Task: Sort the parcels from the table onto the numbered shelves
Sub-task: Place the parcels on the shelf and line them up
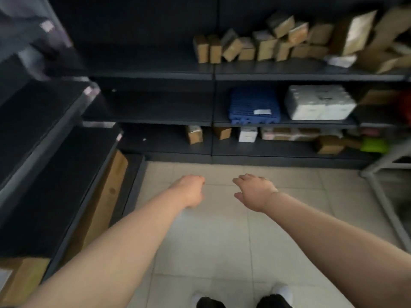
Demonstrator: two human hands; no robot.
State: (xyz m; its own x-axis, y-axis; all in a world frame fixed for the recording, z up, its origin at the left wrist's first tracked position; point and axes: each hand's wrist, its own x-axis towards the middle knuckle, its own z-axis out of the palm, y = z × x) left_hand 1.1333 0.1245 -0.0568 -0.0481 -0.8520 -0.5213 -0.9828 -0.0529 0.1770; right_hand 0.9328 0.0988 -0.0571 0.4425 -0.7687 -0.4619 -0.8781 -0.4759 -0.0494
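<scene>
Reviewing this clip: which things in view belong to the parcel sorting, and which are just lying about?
Job: cardboard parcels on the upper shelf; small boxes on the bottom shelf; left hand and right hand, both empty.
Lying about, probably: blue slatted item; white wrapped pack; green object, too blurred to identify.

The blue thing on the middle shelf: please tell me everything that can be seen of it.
The blue thing looks like ribbed plastic, blocky and flat-topped; blur hides detail. A small white label sits near its front right. It rests on the dark middle shelf, left of a white wrapped pack, apart from it.
</scene>
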